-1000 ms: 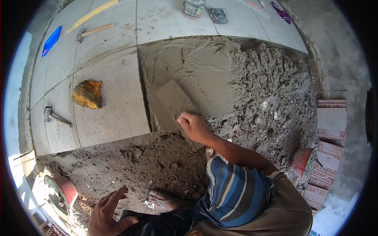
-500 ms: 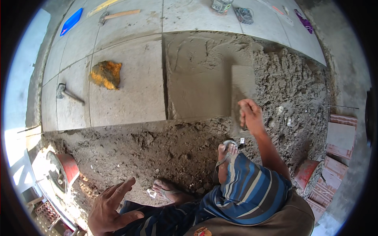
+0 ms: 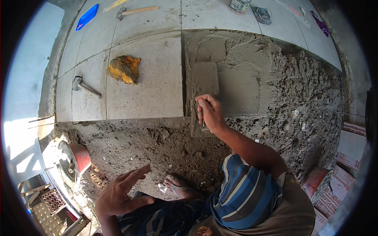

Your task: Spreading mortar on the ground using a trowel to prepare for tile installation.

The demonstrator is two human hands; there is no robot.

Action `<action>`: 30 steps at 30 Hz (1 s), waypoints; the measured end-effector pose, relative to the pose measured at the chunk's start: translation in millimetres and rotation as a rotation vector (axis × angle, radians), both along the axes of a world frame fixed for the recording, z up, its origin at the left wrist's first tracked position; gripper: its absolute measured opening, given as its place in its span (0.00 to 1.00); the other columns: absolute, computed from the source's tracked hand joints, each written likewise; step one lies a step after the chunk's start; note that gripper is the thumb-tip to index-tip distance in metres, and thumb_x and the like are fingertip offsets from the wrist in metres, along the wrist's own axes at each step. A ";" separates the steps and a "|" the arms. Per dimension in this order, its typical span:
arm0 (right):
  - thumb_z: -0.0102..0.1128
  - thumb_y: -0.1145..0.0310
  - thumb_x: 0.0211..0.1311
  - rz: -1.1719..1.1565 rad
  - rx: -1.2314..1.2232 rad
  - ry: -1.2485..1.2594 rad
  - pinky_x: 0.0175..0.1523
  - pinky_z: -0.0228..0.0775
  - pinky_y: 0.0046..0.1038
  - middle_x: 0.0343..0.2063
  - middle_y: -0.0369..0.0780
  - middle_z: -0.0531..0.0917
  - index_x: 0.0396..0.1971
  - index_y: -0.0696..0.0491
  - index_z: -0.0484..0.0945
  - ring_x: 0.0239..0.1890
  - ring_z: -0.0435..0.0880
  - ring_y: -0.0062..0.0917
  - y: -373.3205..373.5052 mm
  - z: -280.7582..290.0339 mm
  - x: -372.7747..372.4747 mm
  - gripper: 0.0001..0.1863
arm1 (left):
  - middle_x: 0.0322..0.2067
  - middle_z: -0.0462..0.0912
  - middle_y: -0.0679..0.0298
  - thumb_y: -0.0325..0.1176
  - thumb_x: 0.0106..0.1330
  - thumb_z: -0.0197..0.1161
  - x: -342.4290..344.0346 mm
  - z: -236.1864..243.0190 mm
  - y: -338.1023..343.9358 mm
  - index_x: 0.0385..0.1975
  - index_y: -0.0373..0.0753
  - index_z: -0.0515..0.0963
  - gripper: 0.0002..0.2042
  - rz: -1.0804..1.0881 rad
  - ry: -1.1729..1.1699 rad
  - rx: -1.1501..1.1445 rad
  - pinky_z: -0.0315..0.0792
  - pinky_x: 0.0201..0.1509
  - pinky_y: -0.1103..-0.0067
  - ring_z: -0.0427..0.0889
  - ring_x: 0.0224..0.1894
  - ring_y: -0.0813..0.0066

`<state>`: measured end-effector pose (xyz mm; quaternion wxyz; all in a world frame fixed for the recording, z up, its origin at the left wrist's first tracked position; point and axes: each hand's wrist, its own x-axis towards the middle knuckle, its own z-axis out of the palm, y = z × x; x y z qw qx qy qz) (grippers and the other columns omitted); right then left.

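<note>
My right hand [image 3: 210,112] is closed round the handle of a long rectangular plastering trowel [image 3: 205,76]. The trowel lies flat on wet grey mortar [image 3: 242,84], its left long edge close to the edge of a large laid floor tile [image 3: 149,86]. Smoothed mortar spreads to the right of the blade, and beyond it the surface is rough and lumpy. At the lower left my left hand [image 3: 122,192] hangs in the air above my knee, fingers stretched apart, holding nothing.
A yellow sponge [image 3: 124,69] and a hammer [image 3: 84,86] rest on the tiles at left. Farther back are another hammer [image 3: 136,11], a blue tray [image 3: 87,17] and a bucket [image 3: 239,5]. A string line [image 3: 252,115] crosses the mortar. Stacked tiles [image 3: 350,143] stand at right.
My right hand has swept the trowel left across the mortar to beside the laid tile. The view has shifted a little, and my left hand stays raised and spread.
</note>
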<state>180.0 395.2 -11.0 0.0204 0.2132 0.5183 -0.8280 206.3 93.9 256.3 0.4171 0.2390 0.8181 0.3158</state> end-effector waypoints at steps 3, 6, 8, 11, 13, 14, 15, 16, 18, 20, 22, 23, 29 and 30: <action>0.52 0.65 0.78 -0.042 0.046 0.014 0.17 0.66 0.21 0.24 0.33 0.74 0.45 0.58 0.77 0.16 0.72 0.13 6.2 3.4 -18.7 0.11 | 0.57 0.81 0.43 0.49 0.56 0.80 1.2 0.6 -1.0 0.69 0.28 0.66 0.45 -0.008 -0.027 0.000 0.77 0.61 0.63 0.84 0.57 0.49; 0.50 0.65 0.79 -0.041 0.155 0.031 0.19 0.68 0.22 0.26 0.32 0.74 0.47 0.57 0.76 0.19 0.72 0.13 22.5 19.8 -49.8 0.11 | 0.57 0.81 0.42 0.51 0.58 0.77 5.0 0.9 -5.9 0.69 0.29 0.67 0.44 -0.019 -0.017 0.010 0.78 0.59 0.63 0.84 0.56 0.47; 0.50 0.66 0.79 -0.046 0.160 0.035 0.19 0.68 0.22 0.26 0.32 0.74 0.47 0.57 0.76 0.19 0.72 0.13 28.3 20.0 -72.6 0.11 | 0.56 0.82 0.42 0.54 0.59 0.75 7.4 2.9 -7.7 0.69 0.31 0.68 0.44 -0.034 0.005 0.022 0.78 0.57 0.63 0.84 0.55 0.45; 0.51 0.66 0.79 -0.028 0.179 0.027 0.20 0.68 0.22 0.25 0.32 0.74 0.46 0.57 0.76 0.18 0.71 0.13 21.8 15.9 -88.2 0.11 | 0.55 0.82 0.41 0.56 0.60 0.74 8.2 5.5 -9.0 0.68 0.31 0.68 0.44 -0.043 0.024 0.066 0.78 0.57 0.62 0.84 0.54 0.44; 0.50 0.66 0.79 0.010 0.176 0.007 0.19 0.67 0.22 0.24 0.32 0.74 0.46 0.57 0.77 0.18 0.71 0.13 13.6 6.5 -91.0 0.10 | 0.55 0.82 0.41 0.56 0.60 0.74 7.8 8.6 -7.0 0.68 0.31 0.68 0.44 -0.059 0.051 0.056 0.79 0.56 0.62 0.85 0.54 0.45; 0.50 0.66 0.79 0.004 0.182 0.004 0.19 0.67 0.22 0.24 0.32 0.74 0.46 0.57 0.77 0.18 0.71 0.13 12.6 0.0 -90.1 0.10 | 0.55 0.82 0.41 0.56 0.60 0.74 7.3 8.7 -6.1 0.68 0.31 0.68 0.44 -0.065 0.049 0.062 0.79 0.56 0.62 0.85 0.54 0.45; 0.50 0.66 0.78 0.028 0.226 0.011 0.19 0.67 0.22 0.24 0.31 0.73 0.46 0.56 0.77 0.18 0.71 0.13 11.8 -6.6 -88.2 0.10 | 0.55 0.82 0.41 0.56 0.60 0.74 7.7 9.7 -5.5 0.69 0.31 0.68 0.44 -0.062 0.043 0.053 0.78 0.57 0.62 0.85 0.54 0.44; 0.50 0.66 0.78 0.051 0.272 0.018 0.18 0.67 0.22 0.24 0.31 0.73 0.46 0.56 0.77 0.17 0.70 0.13 10.3 -11.3 -86.8 0.10 | 0.55 0.81 0.41 0.56 0.60 0.74 8.2 10.9 -5.0 0.69 0.31 0.68 0.44 -0.061 0.038 0.046 0.78 0.57 0.62 0.84 0.54 0.44; 0.50 0.67 0.77 0.017 0.324 -0.016 0.18 0.68 0.24 0.22 0.32 0.74 0.45 0.57 0.77 0.16 0.70 0.14 7.6 -19.0 -84.8 0.10 | 0.60 0.78 0.43 0.53 0.62 0.73 10.1 18.0 -1.5 0.70 0.31 0.67 0.43 -0.035 -0.012 0.007 0.74 0.63 0.62 0.81 0.59 0.47; 0.51 0.67 0.76 0.041 0.550 0.037 0.19 0.70 0.26 0.20 0.32 0.75 0.43 0.57 0.79 0.15 0.72 0.15 17.9 -22.5 -82.3 0.11 | 0.66 0.75 0.45 0.50 0.63 0.72 9.5 19.2 3.4 0.71 0.31 0.65 0.42 -0.039 -0.071 -0.003 0.70 0.68 0.62 0.77 0.65 0.50; 0.52 0.66 0.75 0.049 0.599 0.073 0.19 0.72 0.27 0.19 0.32 0.76 0.42 0.57 0.81 0.16 0.74 0.15 21.3 -17.4 -78.5 0.12 | 0.65 0.75 0.45 0.49 0.62 0.73 11.0 19.6 0.4 0.71 0.31 0.66 0.42 0.033 -0.078 -0.026 0.70 0.67 0.62 0.78 0.64 0.49; 0.51 0.67 0.73 0.067 0.522 0.013 0.28 0.75 0.33 0.22 0.42 0.82 0.39 0.57 0.83 0.22 0.83 0.26 30.7 -12.4 -72.7 0.12 | 0.66 0.75 0.45 0.49 0.61 0.74 9.1 16.9 0.4 0.71 0.31 0.65 0.42 0.013 -0.080 -0.030 0.70 0.67 0.61 0.78 0.64 0.49; 0.50 0.63 0.77 0.048 0.622 -0.189 0.18 0.71 0.24 0.16 0.33 0.78 0.45 0.53 0.83 0.15 0.75 0.16 133.3 4.2 -17.6 0.13 | 0.68 0.73 0.46 0.48 0.62 0.73 -0.2 4.6 6.5 0.73 0.32 0.64 0.42 0.018 -0.099 -0.096 0.70 0.68 0.62 0.77 0.65 0.51; 0.51 0.63 0.77 0.037 0.637 -0.205 0.17 0.70 0.22 0.16 0.31 0.77 0.45 0.52 0.83 0.14 0.73 0.15 152.4 3.8 -7.6 0.13 | 0.68 0.72 0.46 0.48 0.62 0.73 -1.7 1.4 6.2 0.73 0.32 0.64 0.42 0.009 -0.093 -0.100 0.70 0.68 0.62 0.77 0.66 0.52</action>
